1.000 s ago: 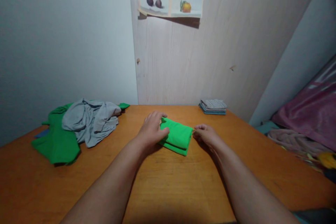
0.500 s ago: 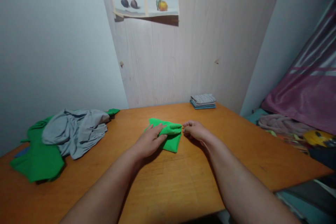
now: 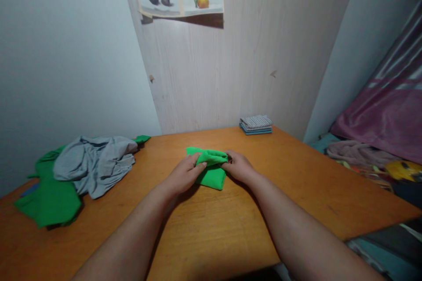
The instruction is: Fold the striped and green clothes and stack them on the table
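A bright green cloth, folded into a small packet, lies on the wooden table in front of me. Its upper layer is rolled or bunched into a flap across the middle. My left hand grips the left end of this flap, with the thumb in front and the fingers partly hidden behind. At the flap's right end, my right hand pinches the cloth's edge between thumb and fingers. The flat lower part of the packet rests on the tabletop.
A crumpled grey cloth and green fabric lie heaped at the left. Folded striped and blue cloths are stacked at the back right. The table meets a wall behind. Beyond its right edge hangs a pink curtain.
My right hand has moved left and taken hold of the green cloth's right end. My left hand has gone from lying flat on the cloth to gripping its flap.
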A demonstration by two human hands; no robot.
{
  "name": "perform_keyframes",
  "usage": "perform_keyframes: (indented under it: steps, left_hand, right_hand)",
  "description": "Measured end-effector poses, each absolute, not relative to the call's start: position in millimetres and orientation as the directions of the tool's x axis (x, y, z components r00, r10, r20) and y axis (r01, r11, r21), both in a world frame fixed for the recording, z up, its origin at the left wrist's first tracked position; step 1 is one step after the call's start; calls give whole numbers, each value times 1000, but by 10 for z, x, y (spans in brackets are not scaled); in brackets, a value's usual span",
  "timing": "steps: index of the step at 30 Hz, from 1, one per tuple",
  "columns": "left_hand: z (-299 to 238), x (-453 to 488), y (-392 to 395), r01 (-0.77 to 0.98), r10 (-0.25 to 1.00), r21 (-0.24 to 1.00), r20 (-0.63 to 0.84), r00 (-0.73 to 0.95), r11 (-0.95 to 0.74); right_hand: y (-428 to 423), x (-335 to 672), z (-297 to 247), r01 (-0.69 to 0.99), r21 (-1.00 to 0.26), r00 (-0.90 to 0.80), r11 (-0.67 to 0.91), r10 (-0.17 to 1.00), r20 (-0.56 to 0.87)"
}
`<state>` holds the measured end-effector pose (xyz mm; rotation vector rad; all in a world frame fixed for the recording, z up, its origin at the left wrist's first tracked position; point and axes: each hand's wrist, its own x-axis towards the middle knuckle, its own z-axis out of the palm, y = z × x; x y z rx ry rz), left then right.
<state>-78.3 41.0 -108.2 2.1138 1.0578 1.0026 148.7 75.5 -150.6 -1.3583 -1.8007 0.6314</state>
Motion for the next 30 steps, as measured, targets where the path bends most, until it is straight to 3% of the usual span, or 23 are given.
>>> perform_keyframes:
  steps: [4, 8, 14, 17, 24, 30]
  left_hand:
    - [-1060, -804, 380, 423, 798, 696, 381, 467, -580]
    - [-1034, -817, 331, 499, 800, 648, 316, 511, -575]
    - [-1051, -843, 346, 520, 753, 556, 369, 544, -648]
    - [-1043, -867, 365, 554, 735, 499, 316, 600, -667]
    - [-956, -861, 317, 710, 758, 290, 102, 644, -642]
    - [-923, -818, 269, 755, 771, 185, 28, 636, -629]
  right_hand:
    - [739, 1436, -1501, 751, -607, -58, 261, 941, 333]
    - [774, 1413, -1532, 820, -540, 13, 189, 937, 348]
    - [939, 1493, -1678, 684, -692, -38, 231, 959, 282]
    - [985, 1529, -1718, 624, -741, -62, 246, 962, 266]
    - [961, 1542, -1689, 660, -716, -54, 230, 964, 259]
    - [944, 1485, -1646, 736, -648, 2, 195, 957, 290]
